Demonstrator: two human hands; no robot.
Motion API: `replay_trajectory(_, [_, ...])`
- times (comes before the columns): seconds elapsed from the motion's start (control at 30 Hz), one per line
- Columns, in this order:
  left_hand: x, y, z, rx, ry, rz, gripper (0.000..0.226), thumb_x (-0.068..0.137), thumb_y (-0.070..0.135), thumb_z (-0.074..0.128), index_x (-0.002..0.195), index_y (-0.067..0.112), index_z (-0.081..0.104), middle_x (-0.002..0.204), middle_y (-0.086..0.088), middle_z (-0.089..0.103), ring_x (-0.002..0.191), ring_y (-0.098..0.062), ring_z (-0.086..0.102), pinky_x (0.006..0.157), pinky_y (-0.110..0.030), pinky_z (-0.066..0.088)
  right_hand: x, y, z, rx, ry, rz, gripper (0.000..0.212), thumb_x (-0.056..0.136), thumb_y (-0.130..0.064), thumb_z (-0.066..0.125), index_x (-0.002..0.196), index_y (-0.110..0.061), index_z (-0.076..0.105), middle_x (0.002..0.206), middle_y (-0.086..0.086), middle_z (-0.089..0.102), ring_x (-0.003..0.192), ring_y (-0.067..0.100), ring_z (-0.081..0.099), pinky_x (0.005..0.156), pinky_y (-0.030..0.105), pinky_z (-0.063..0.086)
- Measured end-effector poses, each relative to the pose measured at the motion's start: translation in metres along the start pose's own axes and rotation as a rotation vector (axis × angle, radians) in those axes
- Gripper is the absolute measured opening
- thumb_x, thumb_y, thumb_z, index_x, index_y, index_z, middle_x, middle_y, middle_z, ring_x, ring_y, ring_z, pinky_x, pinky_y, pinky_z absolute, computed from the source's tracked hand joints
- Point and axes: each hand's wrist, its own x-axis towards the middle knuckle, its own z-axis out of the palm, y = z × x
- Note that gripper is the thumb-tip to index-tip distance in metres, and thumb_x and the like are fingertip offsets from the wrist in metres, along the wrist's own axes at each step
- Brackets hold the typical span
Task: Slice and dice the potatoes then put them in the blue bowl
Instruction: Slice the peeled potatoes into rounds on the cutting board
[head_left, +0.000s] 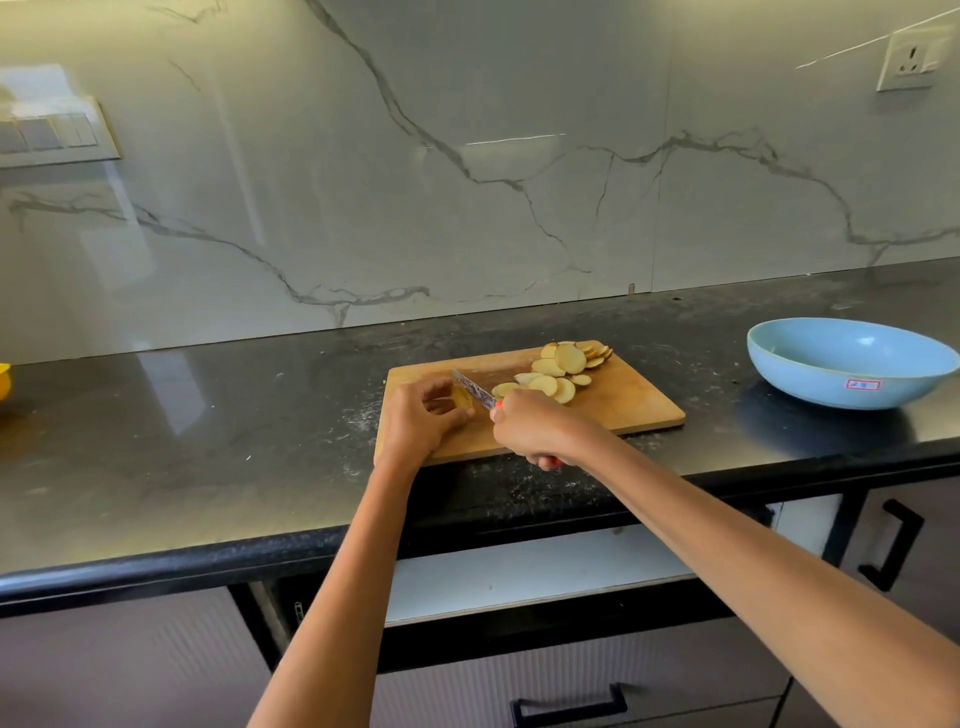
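A wooden cutting board (639, 402) lies on the black counter. Several round potato slices (563, 366) are piled on its far middle. My left hand (421, 421) pinches a small end piece of potato (461, 399) on the board's left part. My right hand (540, 428) grips a knife with a red handle; its blade (474, 388) points away from me, resting against the potato piece. The blue bowl (847, 364) stands on the counter to the right of the board and looks empty.
The black counter (208, 441) runs along a marble backsplash. A yellow object (4, 382) shows at the far left edge. Below the counter's front edge are drawers with black handles (569, 706). A wall socket (909, 62) is at the upper right.
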Motion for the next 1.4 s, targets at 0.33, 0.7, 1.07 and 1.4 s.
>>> replay_trajectory(0.33, [0.001,0.0,0.0,0.027,0.006,0.027,0.044,0.072,0.009,0.078,0.113,0.003,0.064,0.106,-0.009,0.068,0.093,-0.014,0.063,0.076,-0.01,0.048,0.012,-0.007,0.001,-0.023,0.038,-0.001,0.042,0.094,-0.005,0.031,0.134,-0.001,0.042,0.062,0.01,0.05,0.037,0.013,0.037,0.035,0.018,0.032])
replay_trajectory(0.7, [0.001,-0.001,0.001,0.066,0.018,0.069,0.041,0.072,0.01,0.078,0.111,0.003,0.066,0.104,-0.009,0.068,0.096,-0.016,0.064,0.082,-0.017,0.05,0.018,-0.007,0.004,0.058,0.029,-0.01,0.041,0.098,-0.009,0.029,0.137,-0.002,0.039,0.063,0.011,0.049,0.04,0.013,0.037,0.038,0.021,0.03])
replay_trajectory(1.07, [0.001,-0.001,0.002,0.06,0.036,0.046,0.04,0.072,0.006,0.078,0.109,0.003,0.066,0.104,-0.009,0.068,0.091,-0.012,0.063,0.077,-0.01,0.048,0.012,0.004,0.0,0.062,0.05,-0.025,0.042,0.099,-0.01,0.028,0.14,-0.006,0.037,0.065,0.008,0.048,0.045,0.013,0.038,0.04,0.022,0.031])
replay_trajectory(1.4, [0.003,-0.003,0.002,0.071,0.031,0.043,0.043,0.073,0.01,0.078,0.114,0.003,0.064,0.107,-0.009,0.068,0.094,-0.013,0.063,0.081,-0.013,0.048,0.016,0.0,0.004,0.075,0.032,-0.024,0.041,0.1,-0.011,0.028,0.139,-0.006,0.036,0.065,0.009,0.048,0.042,0.012,0.036,0.04,0.021,0.031])
